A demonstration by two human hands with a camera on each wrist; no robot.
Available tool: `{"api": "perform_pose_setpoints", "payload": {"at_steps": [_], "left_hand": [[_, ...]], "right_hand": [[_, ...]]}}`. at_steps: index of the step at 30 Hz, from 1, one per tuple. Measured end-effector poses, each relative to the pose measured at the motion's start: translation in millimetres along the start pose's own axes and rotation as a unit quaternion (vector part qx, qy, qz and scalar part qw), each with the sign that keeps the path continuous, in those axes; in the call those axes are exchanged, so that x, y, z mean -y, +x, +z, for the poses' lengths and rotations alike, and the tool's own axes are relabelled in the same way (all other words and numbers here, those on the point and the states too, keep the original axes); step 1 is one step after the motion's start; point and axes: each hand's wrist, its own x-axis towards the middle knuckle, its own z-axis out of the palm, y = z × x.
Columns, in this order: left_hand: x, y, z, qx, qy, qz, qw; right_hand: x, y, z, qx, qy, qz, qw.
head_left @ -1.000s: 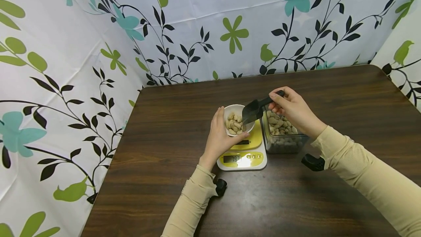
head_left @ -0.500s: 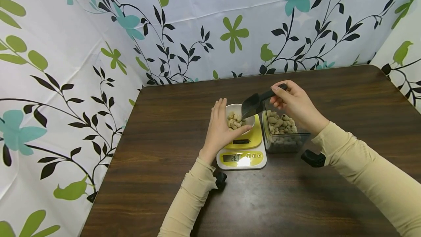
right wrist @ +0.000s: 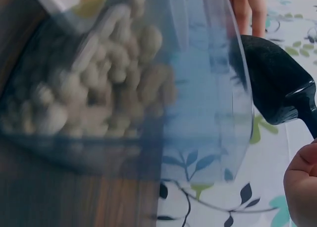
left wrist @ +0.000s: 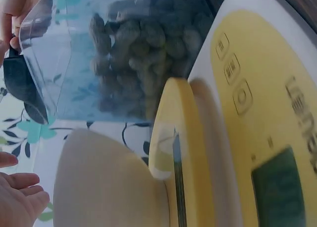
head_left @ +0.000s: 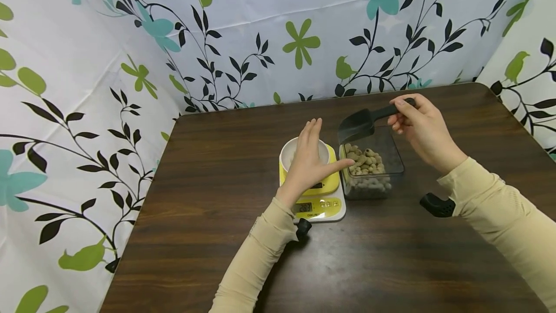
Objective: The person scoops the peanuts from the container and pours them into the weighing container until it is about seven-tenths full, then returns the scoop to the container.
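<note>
My left hand (head_left: 306,161) hovers open, fingers spread, above a yellow-and-white kitchen scale (head_left: 334,214). It partly covers the white bowl (head_left: 287,153) on the scale; the peanuts in the bowl are hidden behind it. My right hand (head_left: 425,129) grips the handle of a black scoop (head_left: 357,124). The scoop is over the back left of a clear container (head_left: 394,165), which holds unshelled peanuts (head_left: 367,162). In the right wrist view the scoop (right wrist: 272,78) stands beyond the container's rim, and no peanuts show in it. The left wrist view shows the bowl's side (left wrist: 109,182).
A dark wooden table (head_left: 226,182) carries everything. The container stands against the scale's right side. Behind the table hangs a white cloth (head_left: 260,8) printed with leaves and flowers. A black wrist camera (head_left: 436,205) juts out below the right wrist.
The scoop has risen from the bowl and moved right, over the container. My left hand has left the bowl's side and shifted right, in front of it. The view has turned slightly.
</note>
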Motion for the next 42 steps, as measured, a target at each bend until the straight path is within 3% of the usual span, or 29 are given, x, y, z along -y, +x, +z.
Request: {"api": "perform_pose_setpoints", "payload": {"at_steps": [9, 11, 13, 15, 18, 20, 24, 28, 33, 42], "left_hand": [[-11.5, 3.3, 12.0, 0.053, 0.004, 0.015, 0.9985], [-13.0, 2.9, 15.5, 0.064, 0.002, 0.020, 0.9978], [-14.6, 2.5, 18.8, 0.074, 0.004, 0.022, 0.9970], [-15.8, 2.6, 21.8, 0.080, 0.004, 0.025, 0.9965], [-17.8, 3.5, 25.6, 0.083, 0.006, 0.032, 0.9960], [-18.3, 4.4, 27.8, 0.082, 0.007, 0.037, 0.9960], [-18.0, 5.6, 30.7, 0.083, 0.012, 0.038, 0.9958], [-17.5, 5.9, 31.8, 0.083, 0.014, 0.039, 0.9956], [-17.8, 5.8, 32.4, 0.080, 0.009, 0.042, 0.9959], [-18.8, 6.6, 31.6, 0.077, 0.008, 0.045, 0.9960]], "right_hand": [[0.2, -8.0, -19.8, -0.042, 0.027, -0.027, 0.9984], [-1.7, -10.0, -22.0, -0.045, -0.001, -0.030, 0.9985], [-3.9, -12.2, -23.0, -0.051, -0.071, -0.039, 0.9954], [-5.9, -14.4, -22.9, -0.058, -0.165, -0.049, 0.9833], [-7.9, -16.8, -20.5, -0.071, -0.302, -0.055, 0.9491], [-8.3, -17.9, -18.1, -0.072, -0.362, -0.055, 0.9278], [-7.7, -19.8, -14.0, -0.065, -0.434, -0.062, 0.8962], [-9.0, -21.1, -12.1, -0.048, -0.469, -0.070, 0.8793], [-15.1, -22.6, -14.1, -0.029, -0.484, -0.043, 0.8735], [-23.2, -24.4, -27.4, -0.034, -0.462, 0.006, 0.8863]]}}
